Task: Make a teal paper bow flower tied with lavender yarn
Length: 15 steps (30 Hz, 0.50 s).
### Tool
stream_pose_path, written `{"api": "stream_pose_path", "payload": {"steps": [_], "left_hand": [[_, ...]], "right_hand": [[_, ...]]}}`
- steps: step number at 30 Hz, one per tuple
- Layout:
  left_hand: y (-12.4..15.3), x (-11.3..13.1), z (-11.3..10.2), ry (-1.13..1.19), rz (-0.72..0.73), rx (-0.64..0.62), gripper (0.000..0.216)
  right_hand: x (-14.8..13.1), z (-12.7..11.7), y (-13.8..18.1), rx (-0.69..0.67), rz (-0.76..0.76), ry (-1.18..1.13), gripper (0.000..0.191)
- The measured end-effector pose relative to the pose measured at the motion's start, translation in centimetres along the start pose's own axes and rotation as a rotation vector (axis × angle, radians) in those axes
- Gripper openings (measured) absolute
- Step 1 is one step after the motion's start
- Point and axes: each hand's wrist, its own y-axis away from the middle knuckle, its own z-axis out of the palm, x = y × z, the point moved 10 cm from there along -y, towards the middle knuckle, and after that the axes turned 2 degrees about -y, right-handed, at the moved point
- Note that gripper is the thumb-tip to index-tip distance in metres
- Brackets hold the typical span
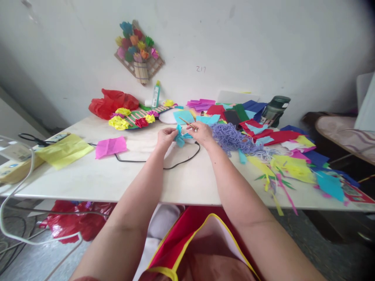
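Both hands meet over the middle of the white table (134, 179). A gathered piece of light blue crepe paper (179, 139) is pinched at its left side by the fingertips of my left hand (166, 138). In my right hand (202, 133) is a thin wooden stick (187, 123), pointing up to the left. The fingers of my right hand also meet the right end of the blue paper; whether they grip it is hard to see. Just right of this hand lies a heap of purple yarn (231, 136). A black cable (181, 165) curves below both hands.
Coloured paper scraps (293, 166) spread over the right side, near a dark bottle (275, 110). Left are a pink sheet (110, 147), a yellow sheet (66, 150) and a power strip (17, 169). A flower-decorated craft (137, 119) and a glue tube (156, 95) stand behind.
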Motion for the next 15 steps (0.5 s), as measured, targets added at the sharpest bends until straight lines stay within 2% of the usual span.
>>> {"api": "stream_pose_path", "payload": {"steps": [5,15], "left_hand": [[-0.1,0.4,0.2,-0.045,0.056,-0.002,0.025],[-0.4,0.5,0.6,-0.172,0.137,-0.012,0.03]], "right_hand": [[-0.6,0.6,0.1,-0.012,-0.025,-0.03,0.021],[-0.4,1.1,0.1,-0.012,0.026,0.065,0.019]]}}
